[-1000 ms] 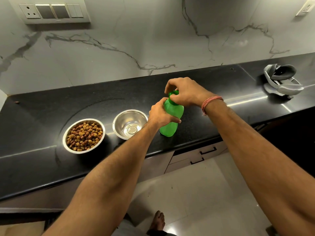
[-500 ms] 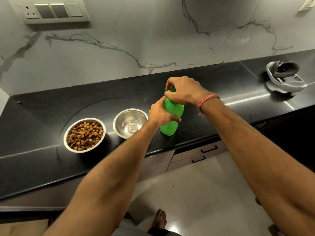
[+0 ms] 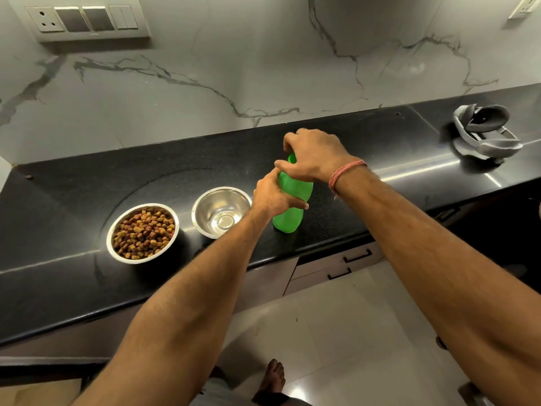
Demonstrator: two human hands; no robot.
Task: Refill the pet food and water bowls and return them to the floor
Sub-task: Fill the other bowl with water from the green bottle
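bottle, green plastic, stands upright on the black counter, long axis vertical, just right of the empty steel bowl. the left hand is wrapped closed around the bottle's upper body from the left side, steadying it. the right hand comes down from above with fingers curled shut over the cap, which is mostly hidden under them; only a sliver of green shows near the thumb. whether the cap is on tight or already loose cannot be told.

the coming pour likely turns on one relation: the empty bowl lies immediately left of the bottle, nearly touching the left wrist, so the left hand is the nearer one to tip it that way once the cap is off. the bowl's inside is shiny, and it is hard to say whether a little water sits in the bottom.

further left, a second steel bowl is heaped with brown kibble, so the food half looks done. both bowls sit on the counter, not yet on the floor.
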